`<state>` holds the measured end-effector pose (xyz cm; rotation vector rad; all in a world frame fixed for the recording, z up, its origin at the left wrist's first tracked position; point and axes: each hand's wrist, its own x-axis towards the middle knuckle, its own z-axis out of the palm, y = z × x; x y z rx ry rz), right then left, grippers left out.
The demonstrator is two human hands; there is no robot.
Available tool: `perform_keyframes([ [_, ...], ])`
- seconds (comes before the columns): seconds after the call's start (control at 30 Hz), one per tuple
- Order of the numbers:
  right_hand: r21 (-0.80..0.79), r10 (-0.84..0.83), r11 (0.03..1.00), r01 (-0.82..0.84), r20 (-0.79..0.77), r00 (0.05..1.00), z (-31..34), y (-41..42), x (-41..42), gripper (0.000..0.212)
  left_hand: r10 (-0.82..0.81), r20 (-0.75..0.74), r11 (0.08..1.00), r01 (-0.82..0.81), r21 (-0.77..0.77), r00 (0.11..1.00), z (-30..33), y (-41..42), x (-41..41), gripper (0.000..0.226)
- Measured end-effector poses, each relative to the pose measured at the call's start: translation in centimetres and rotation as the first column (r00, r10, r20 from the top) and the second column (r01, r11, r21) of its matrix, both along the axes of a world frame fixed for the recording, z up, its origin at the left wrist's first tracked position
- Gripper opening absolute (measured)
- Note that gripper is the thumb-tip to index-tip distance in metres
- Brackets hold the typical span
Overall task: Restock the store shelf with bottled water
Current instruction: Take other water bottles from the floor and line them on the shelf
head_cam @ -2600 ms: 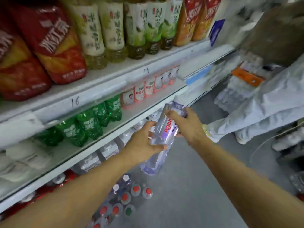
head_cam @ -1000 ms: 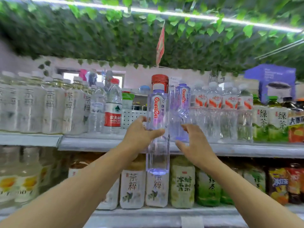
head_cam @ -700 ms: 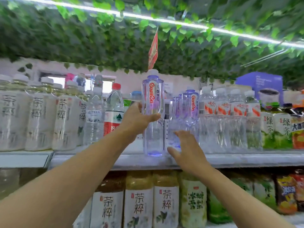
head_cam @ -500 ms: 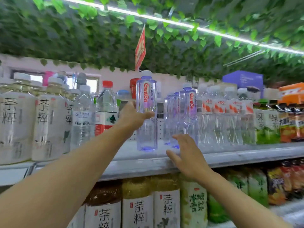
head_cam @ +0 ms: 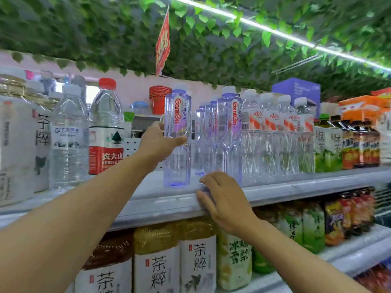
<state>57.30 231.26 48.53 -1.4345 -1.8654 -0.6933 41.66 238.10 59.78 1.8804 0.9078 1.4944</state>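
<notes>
A tall clear water bottle with a purple tint and a red Ganten label (head_cam: 177, 140) stands upright on the top shelf (head_cam: 160, 199). My left hand (head_cam: 157, 142) grips it around the middle. Just to its right stands a row of the same bottles (head_cam: 228, 134), one behind another. My right hand (head_cam: 222, 199) rests on the shelf's front edge with relaxed fingers, below that row, holding nothing.
Left of the gap stand a red-labelled water bottle (head_cam: 106, 127), a clear bottle (head_cam: 68, 134) and pale tea bottles (head_cam: 19, 144). Right of the Ganten row are several orange-labelled water bottles (head_cam: 275, 132) and green tea bottles (head_cam: 328, 142). Large tea bottles (head_cam: 196, 259) fill the shelf below.
I lifted the bottle from low near the floor up to the top shelf and set it down left of the Ganten row. My right hand let go and dropped to the shelf edge.
</notes>
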Motion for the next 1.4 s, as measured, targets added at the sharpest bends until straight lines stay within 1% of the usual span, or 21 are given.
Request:
perform_keyframes([
  [0.1, 0.010, 0.030, 0.999, -0.030, 0.045, 0.999, 0.6, 0.5, 0.6, 0.049, -0.005, -0.039, 0.999, 0.003, -0.050, 0.999, -0.2, 0.0, -0.3, 0.043],
  [0.2, 0.050, 0.044, 0.998, -0.050, 0.120, 0.992, 1.4, 1.2, 1.4, 0.046, -0.034, -0.119, 0.991, 0.018, -0.133, 0.992, -0.3, 0.1, -0.7, 0.054],
  [0.3, 0.076, 0.074, 0.993, -0.090, 0.187, 0.980, 1.6, 1.7, 1.9, 0.041, -0.026, -0.186, 0.987, -0.004, -0.161, 0.982, 0.2, 0.6, -0.7, 0.054],
  [0.37, 0.099, 0.117, 0.985, -0.138, 0.193, 0.974, 1.5, 2.1, 2.1, 0.038, -0.022, -0.223, 0.984, -0.018, -0.178, 0.975, 0.6, 1.5, -0.3, 0.053],
  [0.5, 0.108, 0.171, 0.975, -0.192, 0.178, 0.969, 1.4, 2.5, 2.3, 0.037, -0.002, -0.240, 0.973, -0.053, -0.224, 0.971, 1.0, 4.0, 1.2, 0.055],
  [0.63, 0.148, 0.183, 0.966, -0.214, 0.196, 0.963, 1.3, 2.9, 2.4, 0.036, 0.022, -0.281, 0.964, -0.095, -0.249, 0.959, 1.3, 6.6, 3.1, 0.069],
  [0.73, 0.177, 0.186, 0.958, -0.224, 0.208, 0.960, 1.2, 3.1, 2.5, 0.035, 0.036, -0.335, 0.956, -0.130, -0.262, 0.941, 1.7, 8.5, 4.5, 0.073],
  [0.83, 0.179, 0.174, 0.960, -0.214, 0.215, 0.961, 1.2, 3.2, 2.5, 0.035, 0.056, -0.413, 0.951, -0.174, -0.254, 0.909, 2.3, 10.0, 5.9, 0.072],
  [0.97, 0.180, 0.176, 0.960, -0.215, 0.209, 0.962, 1.1, 3.1, 2.5, 0.034, 0.042, -0.452, 0.941, -0.188, -0.283, 0.891, 2.9, 12.0, 7.2, 0.069],
  [1.07, 0.177, 0.163, 0.963, -0.202, 0.215, 0.963, 1.1, 3.1, 2.5, 0.034, -0.009, -0.443, 0.937, -0.146, -0.316, 0.897, 2.6, 13.4, 8.2, 0.065],
  [1.27, 0.174, 0.172, 0.962, -0.209, 0.207, 0.963, 1.1, 3.1, 2.5, 0.035, -0.029, -0.378, 0.949, -0.094, -0.302, 0.925, 1.6, 15.3, 8.8, 0.066],
  [1.33, 0.178, 0.172, 0.961, -0.210, 0.210, 0.963, 1.0, 3.0, 2.5, 0.034, -0.049, -0.400, 0.946, -0.086, -0.313, 0.915, 1.2, 15.6, 8.2, 0.062],
  [1.4, 0.182, 0.171, 0.961, -0.210, 0.208, 0.963, 1.0, 3.1, 2.5, 0.034, -0.089, -0.477, 0.938, -0.089, -0.336, 0.874, 0.6, 15.9, 7.9, 0.050],
])
